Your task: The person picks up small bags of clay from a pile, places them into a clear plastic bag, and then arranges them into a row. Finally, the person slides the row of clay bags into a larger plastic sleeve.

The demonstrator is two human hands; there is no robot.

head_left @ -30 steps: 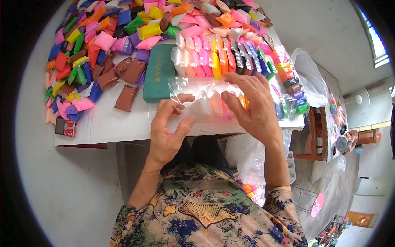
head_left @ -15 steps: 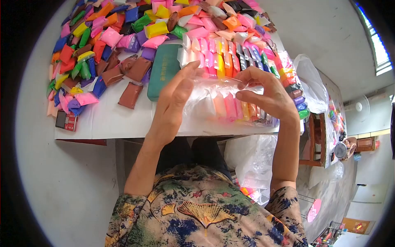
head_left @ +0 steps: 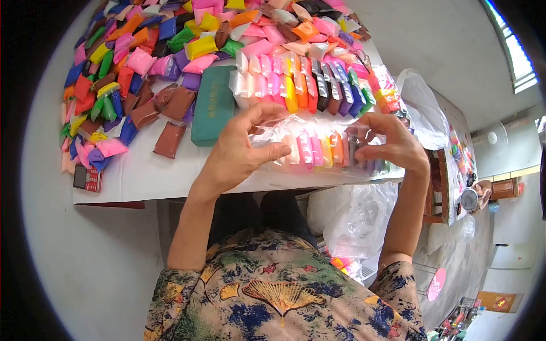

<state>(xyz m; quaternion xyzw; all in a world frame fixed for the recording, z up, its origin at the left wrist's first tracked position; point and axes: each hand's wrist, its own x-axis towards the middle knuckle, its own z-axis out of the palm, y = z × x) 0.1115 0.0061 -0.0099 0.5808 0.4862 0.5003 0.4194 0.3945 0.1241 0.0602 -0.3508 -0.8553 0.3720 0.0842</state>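
Observation:
A clear plastic bag lies near the table's front edge, with a row of soft coloured packets inside, from pale pink through orange to dark tones. My left hand grips the bag's left end, thumb over the film and fingers curled behind. At the other end, my right hand has the film between thumb and bent fingers. Just beyond the bag stand neat rows of coloured packets, sorted by colour. A green box sits left of those rows, beyond my left hand.
A big heap of loose coloured packets covers the far and left table. A brown packet lies apart from it. A red phone-like device rests at the left corner. White plastic bags hang at the right, and more plastic lies below the table edge.
My hands have moved apart, the right one to the right, spreading the bag. My left thumb now lies across the bag's left end. The view has shifted slightly.

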